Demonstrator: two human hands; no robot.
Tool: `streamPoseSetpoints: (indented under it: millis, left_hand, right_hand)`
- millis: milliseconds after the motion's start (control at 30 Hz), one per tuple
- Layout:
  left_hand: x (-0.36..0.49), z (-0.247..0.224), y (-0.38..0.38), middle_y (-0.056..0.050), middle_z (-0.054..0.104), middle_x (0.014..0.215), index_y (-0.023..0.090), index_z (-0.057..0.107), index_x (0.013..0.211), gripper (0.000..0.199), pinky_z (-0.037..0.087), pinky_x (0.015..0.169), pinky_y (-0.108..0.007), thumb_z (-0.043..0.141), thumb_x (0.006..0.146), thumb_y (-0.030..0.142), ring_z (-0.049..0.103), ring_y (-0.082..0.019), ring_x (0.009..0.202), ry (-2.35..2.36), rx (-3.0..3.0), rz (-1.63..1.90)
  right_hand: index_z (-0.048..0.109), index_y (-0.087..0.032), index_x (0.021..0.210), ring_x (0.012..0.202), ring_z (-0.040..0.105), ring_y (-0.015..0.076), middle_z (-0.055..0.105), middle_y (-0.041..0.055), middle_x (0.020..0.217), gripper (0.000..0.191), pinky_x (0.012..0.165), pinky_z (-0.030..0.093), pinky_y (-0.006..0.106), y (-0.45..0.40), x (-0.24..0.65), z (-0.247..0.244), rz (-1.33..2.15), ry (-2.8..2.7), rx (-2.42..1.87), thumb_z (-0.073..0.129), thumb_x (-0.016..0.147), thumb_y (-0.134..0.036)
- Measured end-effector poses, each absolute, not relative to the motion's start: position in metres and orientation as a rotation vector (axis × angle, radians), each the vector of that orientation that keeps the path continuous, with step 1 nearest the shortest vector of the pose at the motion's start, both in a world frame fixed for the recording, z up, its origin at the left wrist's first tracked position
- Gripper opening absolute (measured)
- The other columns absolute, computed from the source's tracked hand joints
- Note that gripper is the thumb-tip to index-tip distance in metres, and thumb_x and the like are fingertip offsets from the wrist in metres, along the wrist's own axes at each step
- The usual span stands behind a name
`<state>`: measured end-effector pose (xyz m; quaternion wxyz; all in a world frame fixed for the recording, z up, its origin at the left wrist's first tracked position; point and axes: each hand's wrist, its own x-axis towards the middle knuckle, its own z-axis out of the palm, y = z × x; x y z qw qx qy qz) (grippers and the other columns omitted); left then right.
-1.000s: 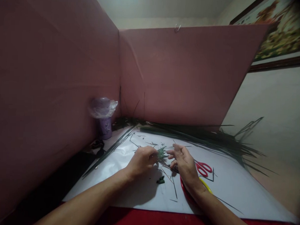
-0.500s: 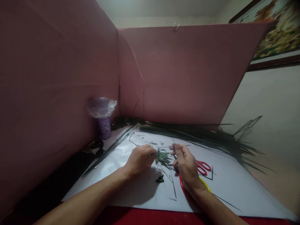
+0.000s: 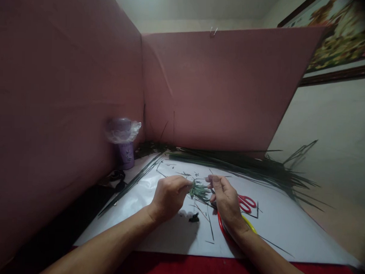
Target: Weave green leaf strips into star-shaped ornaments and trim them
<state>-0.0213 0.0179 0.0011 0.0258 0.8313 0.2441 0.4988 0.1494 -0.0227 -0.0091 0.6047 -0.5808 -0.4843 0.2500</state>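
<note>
A small bunch of short green leaf strips [image 3: 200, 190] fans out between my two hands. My left hand [image 3: 171, 195] pinches at its left end, the thumb and forefinger closed. Beside its right end is my right hand [image 3: 226, 198], thumb and fingertips pressed together; what they hold, if anything, is too small to make out. Red-handled scissors [image 3: 247, 203] lie just beyond my right hand, partly covered by it. Below the same hand and wrist, a red and yellow handle [image 3: 249, 224] shows in part. A dark green scrap [image 3: 194, 217] lies near my left hand.
Long dark green leaves [image 3: 244, 163] stretch along the back of the white sheet [image 3: 287, 232], and more leaves [image 3: 133, 183] run down its left side. A purple cup [image 3: 127, 154] with clear plastic stands at the left. Pink panels [image 3: 220, 90] rise behind and to the left.
My left hand has turned slightly, its knuckles now higher, while still at the green strips. The right hand has hardly moved.
</note>
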Motion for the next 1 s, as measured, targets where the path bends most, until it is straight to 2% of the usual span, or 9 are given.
streamPoseSetpoints:
  millis: [167, 367, 600, 700, 1000]
  left_hand:
    - [-0.0210, -0.0039, 0.0237, -0.002, 0.069, 0.069, 0.017, 0.067, 0.077, 0.011, 0.045, 0.059, -0.022, 0.060, 0.077, 0.009, 0.062, -0.013, 0.062, 0.788, 2.594, 1.505]
    - [-0.0222, 0.0045, 0.0190, -0.003, 0.067, 0.070, 0.016, 0.066, 0.081, 0.011, 0.047, 0.062, -0.023, 0.057, 0.080, 0.011, 0.062, -0.013, 0.066, 0.737, 2.582, 1.657]
    - [-0.0209, -0.0037, 0.0242, -0.002, 0.069, 0.072, 0.019, 0.068, 0.081, 0.009, 0.048, 0.060, -0.025, 0.063, 0.076, 0.013, 0.063, -0.015, 0.065, 0.921, 2.687, 1.463]
    - [-0.0203, -0.0044, 0.0253, -0.003, 0.071, 0.076, 0.018, 0.068, 0.087, 0.013, 0.048, 0.060, -0.025, 0.064, 0.075, 0.014, 0.064, -0.016, 0.066, 0.913, 2.660, 1.522]
    - [-0.0218, 0.0031, 0.0185, -0.004, 0.069, 0.073, 0.016, 0.066, 0.083, 0.011, 0.049, 0.062, -0.025, 0.057, 0.081, 0.011, 0.064, -0.014, 0.067, 0.795, 2.616, 1.693]
  right_hand:
    - [0.060, -0.019, 0.095, 0.044, 0.047, 0.0098, 0.058, 0.0015, 0.076, 0.048, 0.036, 0.038, 0.023, -0.0229, 0.1494, -0.0095, 0.577, -1.118, -1.356, 0.042, 0.083, -0.062]
    - [0.061, -0.019, 0.094, 0.044, 0.047, 0.0093, 0.057, 0.0014, 0.077, 0.048, 0.036, 0.037, 0.022, -0.0239, 0.1494, -0.0098, 0.574, -1.121, -1.349, 0.043, 0.082, -0.062]
    - [0.060, -0.019, 0.093, 0.043, 0.047, 0.0098, 0.057, 0.0011, 0.074, 0.048, 0.035, 0.037, 0.021, -0.0228, 0.1494, -0.0110, 0.594, -1.122, -1.344, 0.044, 0.082, -0.063]
    - [0.061, -0.019, 0.093, 0.043, 0.046, 0.0093, 0.057, 0.0007, 0.074, 0.048, 0.035, 0.038, 0.022, -0.0223, 0.1496, -0.0117, 0.598, -1.116, -1.341, 0.044, 0.081, -0.063]
    - [0.060, -0.019, 0.093, 0.043, 0.045, 0.0089, 0.056, 0.0004, 0.075, 0.046, 0.034, 0.036, 0.021, -0.0211, 0.1490, -0.0139, 0.604, -1.115, -1.330, 0.044, 0.082, -0.061]
